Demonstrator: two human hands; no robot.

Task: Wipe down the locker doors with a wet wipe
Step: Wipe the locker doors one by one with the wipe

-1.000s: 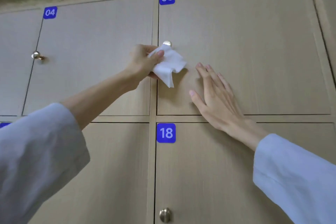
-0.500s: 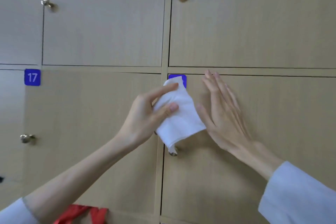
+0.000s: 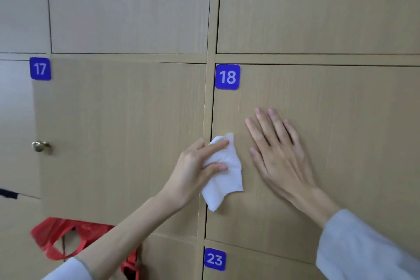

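Light wood locker door 18 (image 3: 329,143) fills the right half of the view, with a blue number tag (image 3: 227,76) at its top left corner. My left hand (image 3: 195,170) pinches a crumpled white wet wipe (image 3: 225,179) and holds it against the left edge of door 18. My right hand (image 3: 279,154) lies flat on door 18 just right of the wipe, fingers straight and spread, pointing up. The knob of door 18 is hidden.
Door 17 (image 3: 118,143) stands slightly ajar to the left, with a metal knob (image 3: 39,146) at its left edge. A red bag (image 3: 66,238) hangs out below it. Door 23 (image 3: 272,266) is beneath door 18. More doors sit above.
The view has dropped from door 03 to door 18. Both hands came down with it; the wipe now sits lower on door 18's left edge, uncovering the number tag.
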